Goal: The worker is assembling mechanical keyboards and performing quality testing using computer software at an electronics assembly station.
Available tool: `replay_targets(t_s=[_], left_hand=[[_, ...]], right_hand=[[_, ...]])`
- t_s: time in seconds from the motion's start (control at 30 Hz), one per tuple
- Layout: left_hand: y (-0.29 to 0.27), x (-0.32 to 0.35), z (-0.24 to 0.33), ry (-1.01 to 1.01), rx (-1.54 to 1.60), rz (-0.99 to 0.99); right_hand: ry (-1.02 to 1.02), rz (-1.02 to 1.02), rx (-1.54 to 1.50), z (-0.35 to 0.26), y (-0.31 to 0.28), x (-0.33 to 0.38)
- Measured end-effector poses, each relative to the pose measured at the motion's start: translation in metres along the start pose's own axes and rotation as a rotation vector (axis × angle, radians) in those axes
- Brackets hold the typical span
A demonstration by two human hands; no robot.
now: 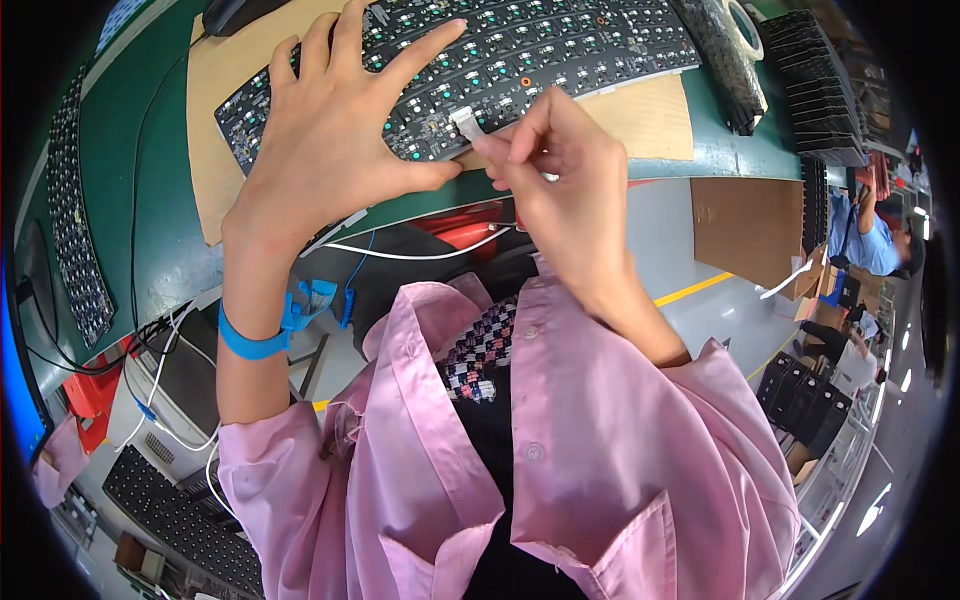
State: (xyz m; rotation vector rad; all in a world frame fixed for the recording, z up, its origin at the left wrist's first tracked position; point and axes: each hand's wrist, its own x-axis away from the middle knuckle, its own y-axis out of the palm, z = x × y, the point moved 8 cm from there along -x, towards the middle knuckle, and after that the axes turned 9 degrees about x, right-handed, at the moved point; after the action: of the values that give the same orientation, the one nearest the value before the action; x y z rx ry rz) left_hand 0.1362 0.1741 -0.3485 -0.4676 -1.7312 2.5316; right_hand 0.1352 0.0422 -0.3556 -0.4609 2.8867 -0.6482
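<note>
Tape (466,122) pinched in right hand (560,180), left hand (330,130) spread flat on board (520,50) at table's near edge; pressing down likely next.

circuit board (520,50) top cut off by frame edge, partly hidden under left hand (330,140), distant workers too small

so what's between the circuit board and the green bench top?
A brown cardboard sheet: the circuit board lies on it, and it rests on the green bench top. Shown in the head view.
</note>
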Motion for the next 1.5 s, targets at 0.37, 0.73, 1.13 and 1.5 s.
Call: replay_targets(t_s=[0.37, 0.73, 1.13, 1.5], left_hand=[[-0.009, -0.001, 0.011, 0.072, 0.039, -0.007], [-0.007, 0.003, 0.006, -0.004, -0.077, -0.011], [-0.047, 0.134, -0.079, -0.896, 0.894, 0.389], [-0.082, 0.149, -0.049, -0.726, 1.312, 0.533]], right_hand=[[0.108, -0.120, 0.107, -0.007, 0.003, -0.009], [0.036, -0.105, 0.290, -0.008, -0.011, -0.014], [0.082, -0.102, 0.713, 0.060, -0.124, -0.135], [0.149, 0.023, 0.505, 0.011, -0.190, -0.096]])
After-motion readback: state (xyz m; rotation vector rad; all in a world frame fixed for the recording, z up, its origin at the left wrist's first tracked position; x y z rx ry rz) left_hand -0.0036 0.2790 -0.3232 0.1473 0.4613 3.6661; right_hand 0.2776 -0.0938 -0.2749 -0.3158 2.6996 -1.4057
